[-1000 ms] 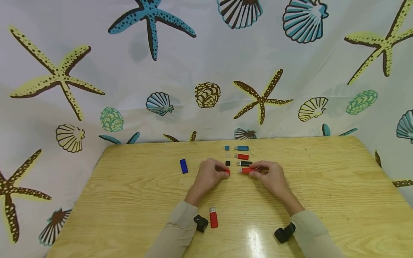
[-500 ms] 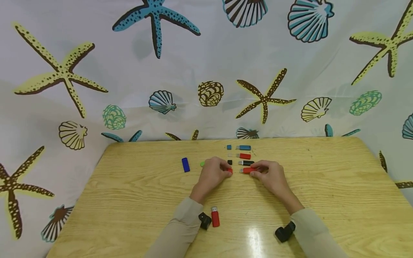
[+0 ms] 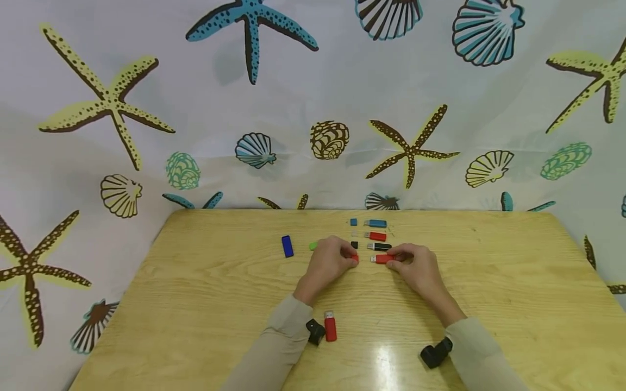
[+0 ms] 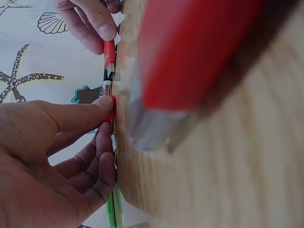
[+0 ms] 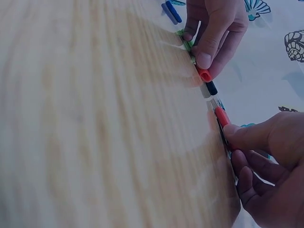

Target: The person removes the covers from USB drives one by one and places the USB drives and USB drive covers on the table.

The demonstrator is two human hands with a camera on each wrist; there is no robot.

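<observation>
My left hand (image 3: 330, 263) pinches a small red cap (image 5: 205, 75) between thumb and fingers, its hollow end showing in the right wrist view. Facing it across a short gap, a red USB flash drive (image 3: 381, 259) is pinched by my right hand (image 3: 419, 267), metal plug pointing left toward the cap. Just beyond the hands lie a black cap (image 3: 354, 245) and a black USB flash drive (image 3: 379, 247). A second red USB flash drive (image 3: 330, 328), uncapped, rests beside my left wrist and looms large and blurred in the left wrist view.
Farther back are a blue cap (image 3: 354, 222) with a blue flash drive (image 3: 376, 223), and another red flash drive (image 3: 376, 236) beside a clear cap (image 3: 354, 234). Left of my left hand lie a dark blue stick (image 3: 287, 246) and a green one (image 3: 313, 246), partly hidden.
The head view has turned slightly, so everything appears farther right. Both hands keep their pinch on the red cap and the red flash drive, with the gap between them about the same.
</observation>
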